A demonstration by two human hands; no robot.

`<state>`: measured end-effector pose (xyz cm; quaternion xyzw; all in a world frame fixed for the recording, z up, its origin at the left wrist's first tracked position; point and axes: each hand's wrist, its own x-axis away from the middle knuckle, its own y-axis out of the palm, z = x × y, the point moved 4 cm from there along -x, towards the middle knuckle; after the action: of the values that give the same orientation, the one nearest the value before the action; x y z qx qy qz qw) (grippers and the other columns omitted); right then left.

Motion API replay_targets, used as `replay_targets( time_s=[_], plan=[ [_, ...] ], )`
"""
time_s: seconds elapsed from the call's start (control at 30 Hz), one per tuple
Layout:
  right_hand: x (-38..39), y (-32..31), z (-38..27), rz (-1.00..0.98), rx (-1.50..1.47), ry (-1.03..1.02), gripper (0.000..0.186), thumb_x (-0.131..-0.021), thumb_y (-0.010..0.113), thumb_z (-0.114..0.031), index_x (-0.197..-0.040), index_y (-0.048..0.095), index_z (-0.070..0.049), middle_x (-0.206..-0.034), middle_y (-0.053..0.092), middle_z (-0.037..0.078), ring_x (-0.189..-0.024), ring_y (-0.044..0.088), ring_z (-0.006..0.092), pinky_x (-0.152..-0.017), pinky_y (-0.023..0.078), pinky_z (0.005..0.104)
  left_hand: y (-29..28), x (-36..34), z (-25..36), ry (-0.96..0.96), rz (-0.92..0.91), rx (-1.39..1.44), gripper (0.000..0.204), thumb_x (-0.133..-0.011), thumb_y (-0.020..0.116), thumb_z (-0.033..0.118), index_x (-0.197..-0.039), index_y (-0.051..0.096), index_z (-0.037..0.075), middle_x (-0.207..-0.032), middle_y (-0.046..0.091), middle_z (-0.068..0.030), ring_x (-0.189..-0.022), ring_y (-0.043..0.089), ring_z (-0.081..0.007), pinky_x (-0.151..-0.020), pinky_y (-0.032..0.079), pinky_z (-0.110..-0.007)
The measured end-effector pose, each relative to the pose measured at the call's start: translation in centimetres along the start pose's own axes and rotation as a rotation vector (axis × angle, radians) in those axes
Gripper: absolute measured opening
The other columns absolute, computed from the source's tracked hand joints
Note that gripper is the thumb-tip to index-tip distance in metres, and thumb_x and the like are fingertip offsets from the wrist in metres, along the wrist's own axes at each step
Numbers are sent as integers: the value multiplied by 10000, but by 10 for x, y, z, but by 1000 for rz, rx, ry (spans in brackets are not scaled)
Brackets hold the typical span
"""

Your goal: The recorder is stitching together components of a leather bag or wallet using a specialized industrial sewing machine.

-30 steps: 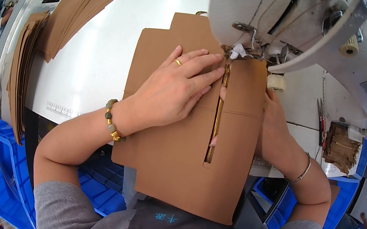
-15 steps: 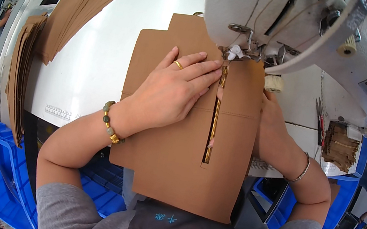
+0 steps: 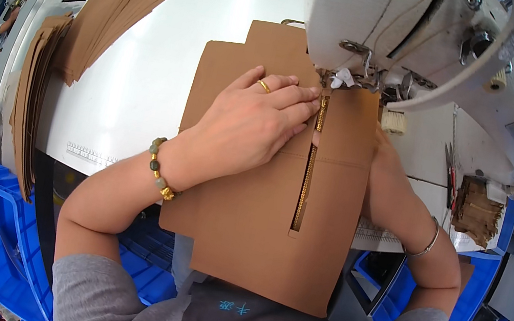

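**One flat brown leather-like panel [image 3: 240, 219] at a white sewing machine [image 3: 337, 16]**

The panel, notched at both left corners and crossed by a stitched line, lies over the near edge of a glossy white table [image 3: 124, 96], its lower part jutting past that edge toward the wearer. Its far part reaches under the machine's head. A long, narrow slot shows a brass-toothed zipper [image 3: 305, 183].

The left hand [image 3: 254, 119] rests on the panel, fingers laid flat and only slightly spread, their tips just beside the zipper's far end (a plain gold ring [image 3: 264, 86] circles one of them). The right hand [image 3: 386, 166] is at the panel's right edge; its fingers are mostly hidden underneath, so I cannot tell whether they pinch the material. A bit of skin shows through the slot.

Along the table's left edge sit a fan of flat brown strips [image 3: 113, 18] and a thick brown stack [image 3: 34, 100]. Near the right edge lie red-handled scissors [image 3: 452, 178] and a ragged dark-brown pile [image 3: 478, 210].
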<state>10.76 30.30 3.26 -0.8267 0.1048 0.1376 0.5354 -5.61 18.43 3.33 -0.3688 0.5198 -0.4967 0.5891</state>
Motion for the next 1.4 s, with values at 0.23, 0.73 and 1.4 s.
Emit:
replay_targets(
  time_s=[0.23,0.73,1.4],
  plan=[
    [2,-49,14,71,209,254,146,-832,754,-119,-927,677,-41,-889,658,131,-799,628,362,-874,536,471,-1,-1,0,-2,5,12,475,-983,690,353,-1378,652,92,-1445,639,-49,-1364,569,-290,-1169,419,-555],
    [-2,-2,10,6,248,57,711,-885,756,-485,-1422,611,-41,-1354,642,175,-1263,578,390,-1175,395,524,-1,-1,4,-1,35,26,540,-935,742,407,-1362,671,85,-1428,646,-78,-1366,569,-327,-1144,438,-541],
    [0,2,14,-22,256,92,678,-906,720,-514,-1399,626,-58,-1414,628,128,-1401,523,337,-1196,375,540,0,-3,5,-12,33,2,558,-939,735,426,-1385,665,98,-1449,631,-75,-1386,558,-312,-1152,425,-557]
  ],
)
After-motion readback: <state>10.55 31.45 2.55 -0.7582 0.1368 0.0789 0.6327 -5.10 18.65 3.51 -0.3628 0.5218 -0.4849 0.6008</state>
